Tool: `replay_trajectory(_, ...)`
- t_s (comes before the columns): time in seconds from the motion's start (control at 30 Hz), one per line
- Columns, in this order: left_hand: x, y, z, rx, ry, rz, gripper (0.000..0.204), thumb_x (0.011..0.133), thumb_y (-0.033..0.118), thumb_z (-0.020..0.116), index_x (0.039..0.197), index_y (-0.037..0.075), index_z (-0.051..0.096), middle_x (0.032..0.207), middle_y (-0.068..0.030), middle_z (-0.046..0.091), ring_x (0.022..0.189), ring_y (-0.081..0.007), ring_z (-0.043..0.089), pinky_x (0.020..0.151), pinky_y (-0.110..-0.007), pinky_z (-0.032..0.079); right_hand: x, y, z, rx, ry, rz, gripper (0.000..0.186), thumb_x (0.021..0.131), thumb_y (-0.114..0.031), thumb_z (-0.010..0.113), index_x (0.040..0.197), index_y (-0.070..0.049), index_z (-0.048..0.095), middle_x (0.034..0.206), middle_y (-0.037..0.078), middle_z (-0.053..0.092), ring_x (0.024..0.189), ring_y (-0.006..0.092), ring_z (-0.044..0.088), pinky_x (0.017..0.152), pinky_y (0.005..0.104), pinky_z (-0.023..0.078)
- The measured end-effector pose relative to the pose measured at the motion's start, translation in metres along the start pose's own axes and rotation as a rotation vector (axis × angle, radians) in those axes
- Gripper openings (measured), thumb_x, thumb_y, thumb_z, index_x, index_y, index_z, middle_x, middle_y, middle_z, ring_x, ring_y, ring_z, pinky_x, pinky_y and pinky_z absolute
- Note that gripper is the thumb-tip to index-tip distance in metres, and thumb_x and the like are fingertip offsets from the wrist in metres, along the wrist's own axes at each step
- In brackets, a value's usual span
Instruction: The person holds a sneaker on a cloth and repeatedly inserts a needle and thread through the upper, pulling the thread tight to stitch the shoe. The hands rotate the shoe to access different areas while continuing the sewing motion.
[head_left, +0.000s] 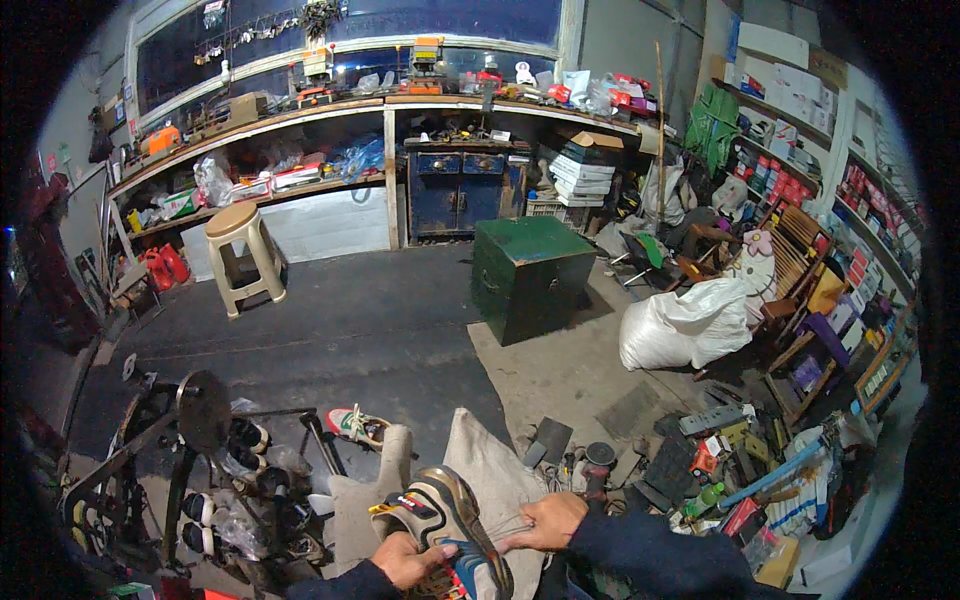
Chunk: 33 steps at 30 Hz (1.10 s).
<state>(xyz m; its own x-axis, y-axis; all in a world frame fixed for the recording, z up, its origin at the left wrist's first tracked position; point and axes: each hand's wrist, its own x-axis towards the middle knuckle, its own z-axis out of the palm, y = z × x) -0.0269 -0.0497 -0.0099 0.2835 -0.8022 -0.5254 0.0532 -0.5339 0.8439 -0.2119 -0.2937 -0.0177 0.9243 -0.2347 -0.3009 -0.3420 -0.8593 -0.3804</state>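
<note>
A beige and grey sneaker [455, 525] with blue, yellow and red trim lies tilted over my lap, its sole edge facing right. My left hand [405, 560] is closed round its lower left side, thumb on the upper. Beside the sole, my right hand [548, 522] is closed in a pinch. Thin pale strands that look like thread [508, 528] run from its fingers toward the shoe. A light grey cloth [485, 445] covers my lap under the shoe. One red, white and green sneaker [357, 425] lies on the floor just beyond.
A black metal stand with a round plate [203, 405] is at left, with several shoes [200, 525] by it. Tools and parts [670, 465] crowd the floor at right. Farther off are a green box [530, 275], a white sack [685, 325], a stool [245, 255] and a workbench [390, 101].
</note>
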Motion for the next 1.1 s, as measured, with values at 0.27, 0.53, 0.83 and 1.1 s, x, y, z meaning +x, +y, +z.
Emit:
replay_trajectory(0.27, -0.003, -0.007, 0.009, -0.177, 0.122, 0.241, 0.029, 0.097, 0.024, 0.074, 0.111, 0.0, 0.073, 0.104, -0.0019, 0.074, 0.09, -0.0116, 0.064, 0.082, -0.033, 0.051, -0.054, 0.0, 0.04, 1.124, 0.14, -0.139, 0.052, 0.096, -0.039, 0.071, 0.136, -0.009, 0.055, 0.075, -0.003, 0.055, 0.063, 0.0068, 0.046, 0.057, 0.028, 0.039)
replay_trajectory(0.53, 0.006, -0.008, 0.011, 0.0, 0.22, 0.081, 0.024, 0.099, 0.021, 0.071, 0.113, 0.002, 0.073, 0.104, -0.0019, 0.073, 0.095, -0.0127, 0.063, 0.088, -0.033, 0.05, -0.036, -0.049, 0.013, 2.038, -0.094, 0.206, 0.037, 0.102, -0.022, 0.054, 0.125, 0.007, 0.061, 0.067, -0.006, 0.042, 0.053, 0.0053, 0.037, 0.046, 0.0225, 0.029)
replay_trajectory(0.83, -0.006, 0.018, 0.007, 0.418, 0.218, 0.29, 0.04, 0.096, 0.032, 0.07, 0.123, 0.002, 0.067, 0.116, -0.0209, 0.072, 0.11, -0.0358, 0.068, 0.096, -0.042, 0.051, -0.054, -0.025, 0.021, 0.797, 0.388, -0.016, 0.03, 0.087, -0.027, 0.083, 0.086, -0.004, 0.063, 0.068, 0.0, 0.051, 0.059, 0.0072, 0.045, 0.053, 0.0277, 0.038)
replay_trajectory(1.1, -0.058, 0.012, -0.04, -0.06, 0.491, 0.306, 0.035, 0.098, 0.028, 0.069, 0.074, 0.003, 0.063, 0.078, -0.0114, 0.068, 0.083, -0.0268, 0.072, 0.078, -0.043, 0.055, -0.015, -0.055, 0.033, 0.513, 0.308, -0.133, 0.049, 0.072, -0.043, 0.092, 0.087, -0.009, 0.061, 0.078, 0.004, 0.06, 0.061, 0.0173, 0.059, 0.059, 0.0332, 0.052)
